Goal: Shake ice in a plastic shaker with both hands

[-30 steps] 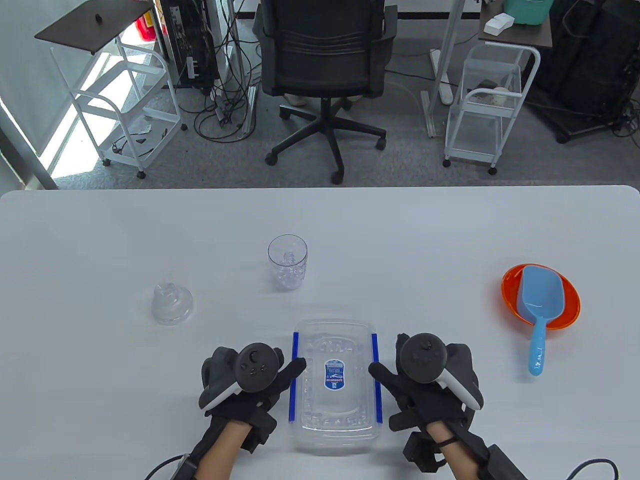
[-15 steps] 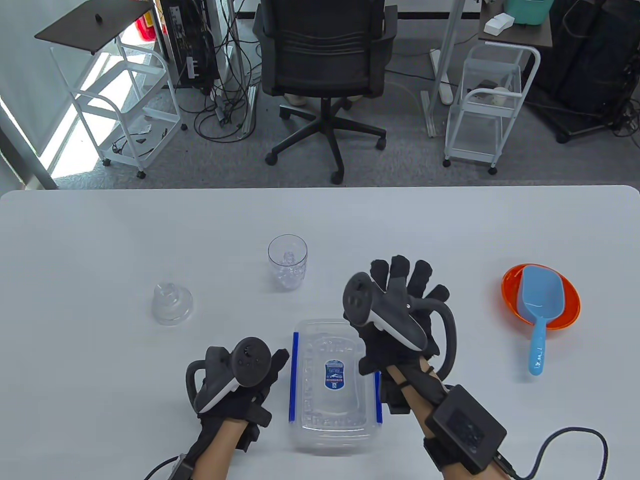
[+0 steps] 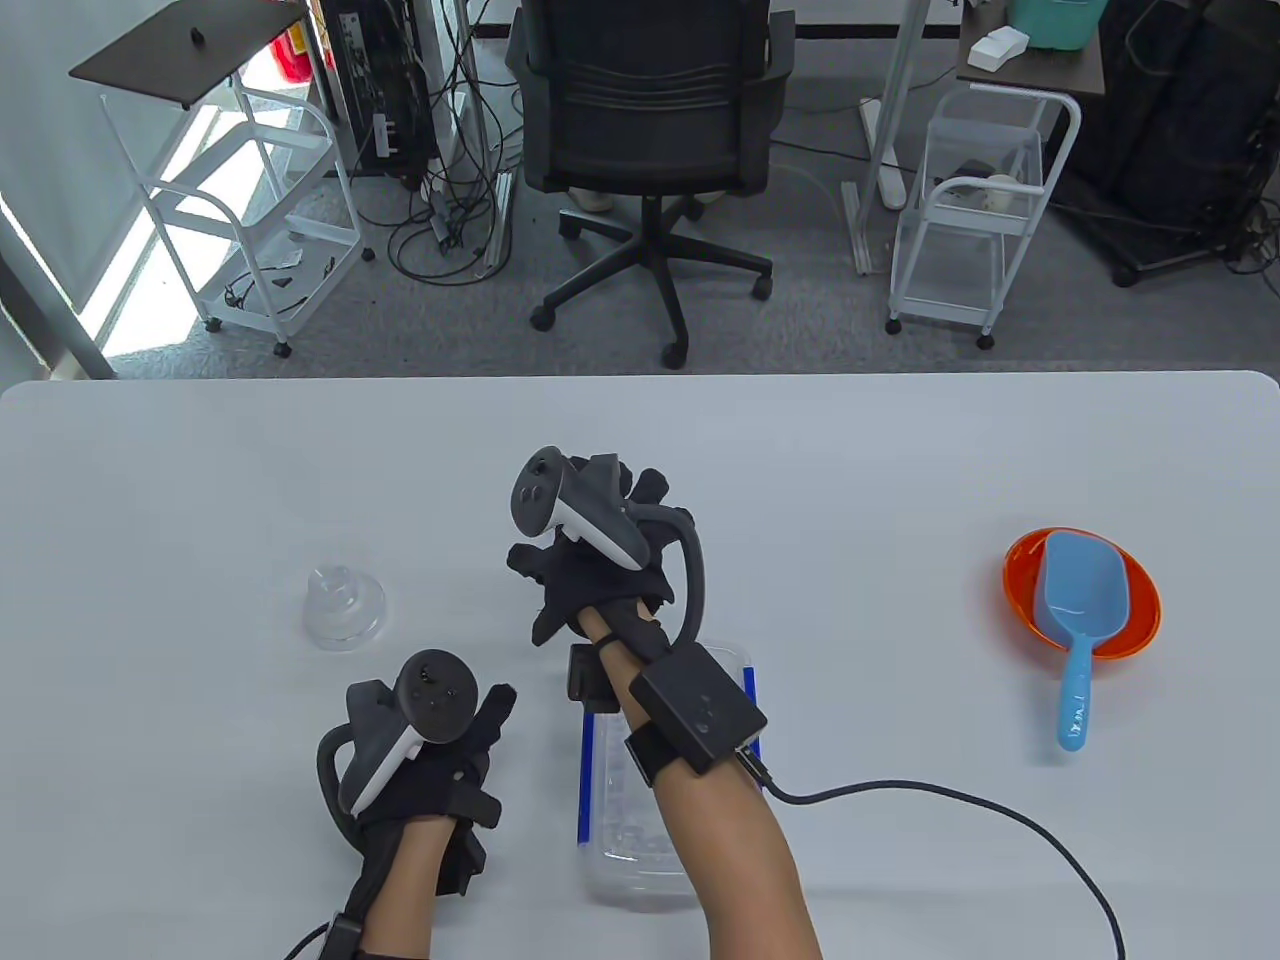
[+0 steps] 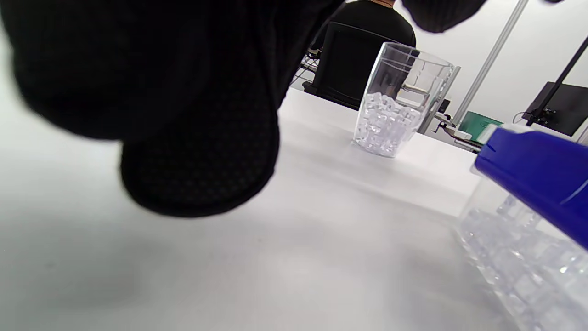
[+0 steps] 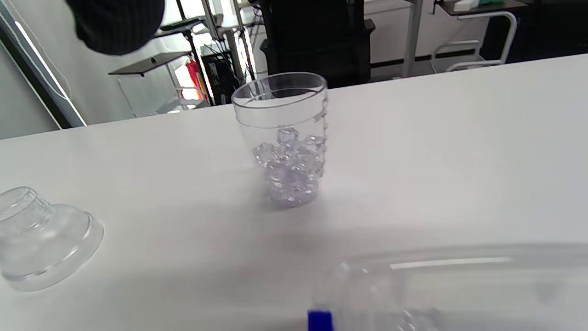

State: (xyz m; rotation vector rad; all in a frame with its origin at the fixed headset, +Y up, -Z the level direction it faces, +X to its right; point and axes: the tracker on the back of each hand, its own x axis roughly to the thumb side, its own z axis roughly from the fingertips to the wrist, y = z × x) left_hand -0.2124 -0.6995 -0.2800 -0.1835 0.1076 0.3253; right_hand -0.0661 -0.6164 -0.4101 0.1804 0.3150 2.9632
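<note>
1. Clear plastic is the material of the task's things. In the table view the right hand reaches over the spot where the shaker cup stands and hides it; if its fingers are spread or bent, I cannot tell. The left hand rests on the bench with relaxed fingers and holds nothing. The shaker lid lies apart at the left.
2. In the left wrist view the shaker cup stands upright with ice inside, beyond the ice box.
3. In the right wrist view the cup is uncovered and nobody touches it. I judge that ice is loaded; closing and shaking remain. No writing can be read.
</note>
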